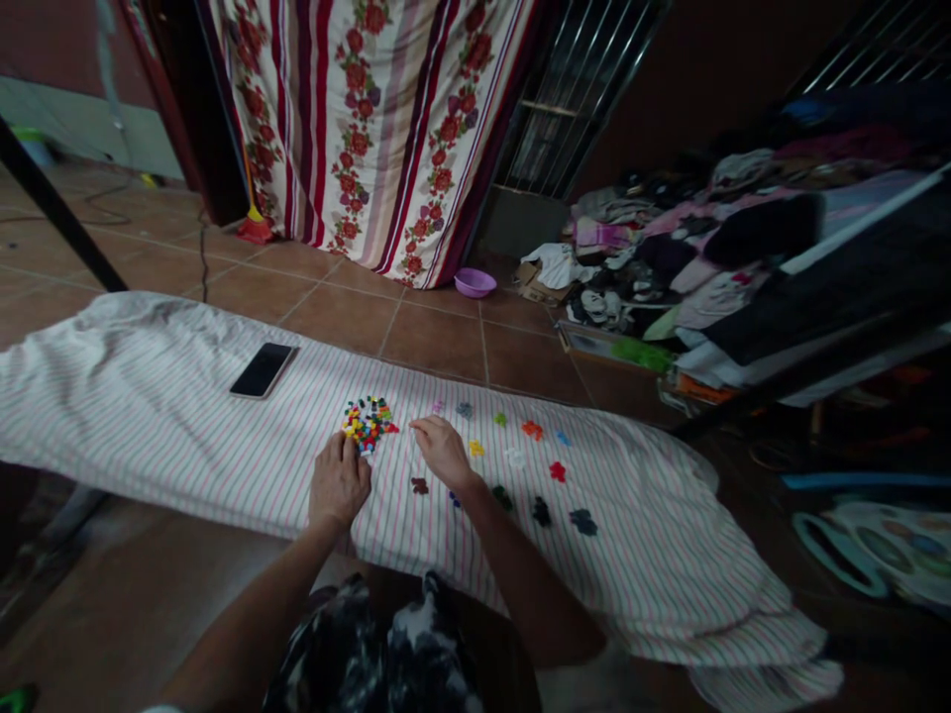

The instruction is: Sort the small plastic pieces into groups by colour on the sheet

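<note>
A mixed pile of small coloured pieces [369, 421], like tiny toy bricks, lies on a striped cloth [185, 416]. My left hand [340, 482] rests palm down at the pile's near left edge, fingers slightly bent and touching the nearest pieces. To the right of the pile, my right hand [444, 453] hovers over the cloth with thumb and forefinger pinched together; what is between them is too small to make out. Around and beyond it sit little single-colour groups: brown [420, 485], yellow [476, 449], orange [532, 430], red [557, 471], black [541, 511] and others. My right forearm partly covers the blue group [455, 500].
A dark-screened phone [264, 370] lies on the cloth at left. Beyond the table are a flowered curtain [371, 129], a broom [255, 223] and a purple basin [475, 283] on the tiled floor. Heaped clothes [669, 238] fill the right side.
</note>
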The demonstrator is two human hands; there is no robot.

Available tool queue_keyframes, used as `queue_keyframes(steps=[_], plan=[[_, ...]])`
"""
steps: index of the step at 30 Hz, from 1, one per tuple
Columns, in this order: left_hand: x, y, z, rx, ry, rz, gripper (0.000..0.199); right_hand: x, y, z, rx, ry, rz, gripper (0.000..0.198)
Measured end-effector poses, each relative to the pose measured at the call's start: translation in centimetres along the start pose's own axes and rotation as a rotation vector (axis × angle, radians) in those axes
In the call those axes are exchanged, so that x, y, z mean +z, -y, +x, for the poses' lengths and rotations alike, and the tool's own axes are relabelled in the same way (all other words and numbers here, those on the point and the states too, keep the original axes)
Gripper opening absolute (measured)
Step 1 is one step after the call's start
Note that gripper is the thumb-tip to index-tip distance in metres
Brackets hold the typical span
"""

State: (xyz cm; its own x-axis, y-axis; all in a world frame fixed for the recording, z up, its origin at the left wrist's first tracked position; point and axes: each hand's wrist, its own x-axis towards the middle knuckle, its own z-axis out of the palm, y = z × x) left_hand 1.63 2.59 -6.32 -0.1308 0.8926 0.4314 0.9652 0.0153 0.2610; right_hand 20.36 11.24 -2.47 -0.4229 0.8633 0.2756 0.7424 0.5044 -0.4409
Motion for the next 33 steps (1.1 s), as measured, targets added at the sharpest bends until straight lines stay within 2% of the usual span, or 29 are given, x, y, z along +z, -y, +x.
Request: queue_keyframes(steps=[8, 14, 23, 33], plan=[[0.3, 0.0, -0.1, -0.007, 0.002, -0.031, 0.029, 2.8, 3.2, 5.8, -0.074, 0.215, -0.092, 0.034], [0.7, 0.0, -0.1, -0.015, -0.029, -0.012, 0.033, 4.3, 4.3, 7.9, -0.045, 0.306, -0.200, 0.038], [0.7, -0.1, -0.1, -0.025, -0.055, -0.024, 0.036, 5.3, 4.8, 9.3, 0.037, 0.322, -0.274, 0.039], [0.8, 0.0, -0.2, -0.013, -0.033, -0.007, 0.035, 5.4, 4.1, 9.6, 0.127, 0.238, -0.201, 0.031]])
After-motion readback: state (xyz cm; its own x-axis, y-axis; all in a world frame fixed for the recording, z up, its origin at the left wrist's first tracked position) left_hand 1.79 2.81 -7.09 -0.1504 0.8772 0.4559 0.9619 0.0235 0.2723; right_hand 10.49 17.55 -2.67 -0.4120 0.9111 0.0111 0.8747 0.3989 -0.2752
